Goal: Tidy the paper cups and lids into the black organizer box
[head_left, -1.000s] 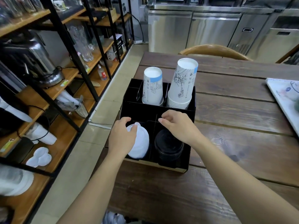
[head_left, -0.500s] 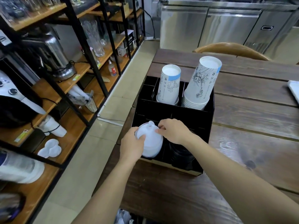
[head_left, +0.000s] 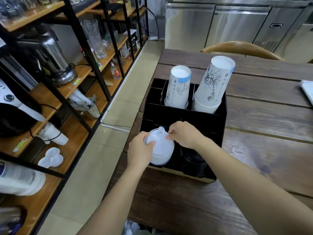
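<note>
Both hands closed on the white lids
The left hand (head_left: 141, 150) and right hand (head_left: 183, 134) are gripped around the white lids (head_left: 160, 148), held in the black organizer box (head_left: 220, 131).

white lids (head_left: 160, 150): smooth plastic | organizer box (head_left: 220, 116): matt black | table (head_left: 262, 116): grained wood

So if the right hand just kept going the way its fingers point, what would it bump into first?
The right hand points left, fingertips already on the stack of white lids. Beyond the stack, probably the left hand gripping its other side, though depth is hard to judge.
</note>
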Available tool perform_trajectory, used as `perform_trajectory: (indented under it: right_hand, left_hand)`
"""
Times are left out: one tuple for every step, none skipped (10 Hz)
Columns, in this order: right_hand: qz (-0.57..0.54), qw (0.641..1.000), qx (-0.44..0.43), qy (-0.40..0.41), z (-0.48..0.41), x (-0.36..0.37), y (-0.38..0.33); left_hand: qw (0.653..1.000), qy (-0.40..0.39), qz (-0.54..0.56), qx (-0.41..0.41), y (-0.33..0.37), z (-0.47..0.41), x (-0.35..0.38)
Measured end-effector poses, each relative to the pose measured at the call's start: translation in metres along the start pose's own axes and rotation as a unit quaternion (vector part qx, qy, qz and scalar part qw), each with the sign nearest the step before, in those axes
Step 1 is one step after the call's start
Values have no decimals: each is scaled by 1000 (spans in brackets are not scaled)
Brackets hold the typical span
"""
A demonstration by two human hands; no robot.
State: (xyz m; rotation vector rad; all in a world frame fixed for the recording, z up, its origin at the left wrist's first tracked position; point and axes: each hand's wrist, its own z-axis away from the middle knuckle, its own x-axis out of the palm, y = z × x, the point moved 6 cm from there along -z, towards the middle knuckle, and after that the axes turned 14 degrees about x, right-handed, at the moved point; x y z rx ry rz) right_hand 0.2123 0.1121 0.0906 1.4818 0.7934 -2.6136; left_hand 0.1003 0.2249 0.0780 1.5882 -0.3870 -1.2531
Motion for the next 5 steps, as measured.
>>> perform_trajectory:
  right_hand:
    - [1,1000,9,-7,-1,-1,0]
    - [-7,1000,9,-8,0,-1,-1]
    - [5,1000,-8,-11,9,-1,-3]
    - [-3,999,-42,23,23,-10,-8]
    - [-71,992,-60,82,36,-33,-7]
  left_hand:
    - [1000,-5,-8,8,2,0,1]
    - [1000,-17,8,3,-1,-2,-2]
    - [1000,-28,3,5,-3,-3,-4]
    - [999,-38,-23,23,0,-1,-5]
    - [998,-17,-55,26,5,-2,-11]
